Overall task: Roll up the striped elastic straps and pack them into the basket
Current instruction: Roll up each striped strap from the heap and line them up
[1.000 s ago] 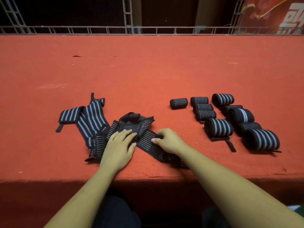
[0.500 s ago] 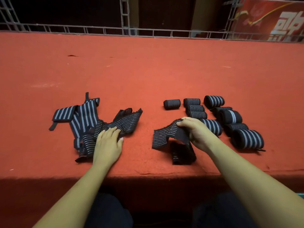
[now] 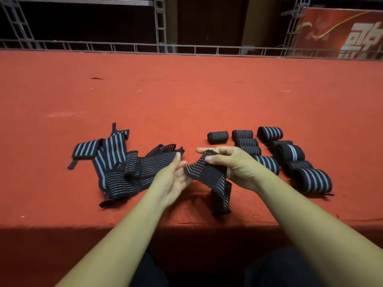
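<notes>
Closest to the camera it's just two bare forearms reaching in over the front edge of the red-covered table [image 3: 186, 100]. The right hand [image 3: 234, 165] has one strap [image 3: 207, 172] pinched by its top end, thumb on the near face and fingers curled behind it. It's lifted a bit, and the rest hangs down in a fold onto the cloth near the front edge. The left hand [image 3: 173, 180] is spread and relaxed, palm turned up toward the strap's lower corner and holding nothing. It's a bit blurry, so it's hard to say if the fingertips actually touch the fabric. Looks like the person is right at the start of rolling this one: strap singled out, no coil started. The next move probably needs the left hand to catch the free end and pull the strap flat, so the first turn goes tight and the stripes line up. Otherwise the elastic will likely spring loose. Further back on the left, the loose pile [image 3: 124, 172] of unrolled straps lies in a heap, so plenty is left. On the right, the finished rolls [image 3: 290, 152] sit in rows on the table, none packed yet. The basket isn't anywhere in view. Way at the back there's a metal railing [image 3: 186, 47] and a red banner [image 3: 342, 32].
</notes>
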The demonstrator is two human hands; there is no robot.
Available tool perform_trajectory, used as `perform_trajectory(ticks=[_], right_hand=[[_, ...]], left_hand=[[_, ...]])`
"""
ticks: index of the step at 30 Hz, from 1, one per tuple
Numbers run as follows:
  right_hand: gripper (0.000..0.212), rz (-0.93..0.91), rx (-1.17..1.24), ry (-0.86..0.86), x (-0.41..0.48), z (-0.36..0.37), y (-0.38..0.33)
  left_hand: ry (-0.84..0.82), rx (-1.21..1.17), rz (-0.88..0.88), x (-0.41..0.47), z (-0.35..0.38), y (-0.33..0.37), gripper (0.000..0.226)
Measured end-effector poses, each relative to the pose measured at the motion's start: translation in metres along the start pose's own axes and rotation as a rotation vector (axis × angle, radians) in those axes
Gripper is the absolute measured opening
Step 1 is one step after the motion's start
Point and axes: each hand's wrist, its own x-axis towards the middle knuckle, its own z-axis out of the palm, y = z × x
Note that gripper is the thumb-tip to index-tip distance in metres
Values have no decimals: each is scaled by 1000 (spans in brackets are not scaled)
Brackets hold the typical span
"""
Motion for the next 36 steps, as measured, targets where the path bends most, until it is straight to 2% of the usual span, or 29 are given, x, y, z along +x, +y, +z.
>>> perform_trajectory(ticks=[2,4,7,10,13,17,22,25,28,31,33,34,36], right_hand=[[19,61,-74,-5,-3,-8,4],[29,138,-189,-6,-5,-16,9],[28,151,-265,94,-8,-19,11],[35,94,-362,267,-4,-15,5],[30,19,-524,305,1,-9,-4],[18,-46,-619,271,4,-4,-15],[11,-166,-872,320,6,-3,-21],[8,-135,-634,284,5,3,-24],[26,-86,-365,248,4,7,-29],[26,-110,-380,252,3,6,-32],[16,-123,-343,222,2,5,-34],[16,-113,-284,183,2,5,-35],[30,-71,-176,75,0,6,-39]], left_hand=[[87,-30,156,3,8,4,15],[136,78,267,2,16,6,20],[76,248,359,-1,20,5,26],[14,382,378,-2,20,5,31],[-83,484,343,-5,20,6,34],[-155,549,351,-10,15,9,19],[-109,555,445,-12,11,8,10],[-108,513,480,-15,16,7,16],[-156,362,463,-19,20,8,22],[-323,196,367,-24,24,10,33],[-322,239,368,-25,26,9,31],[-284,310,399,-24,27,10,26],[-249,465,463,-18,24,10,41]])
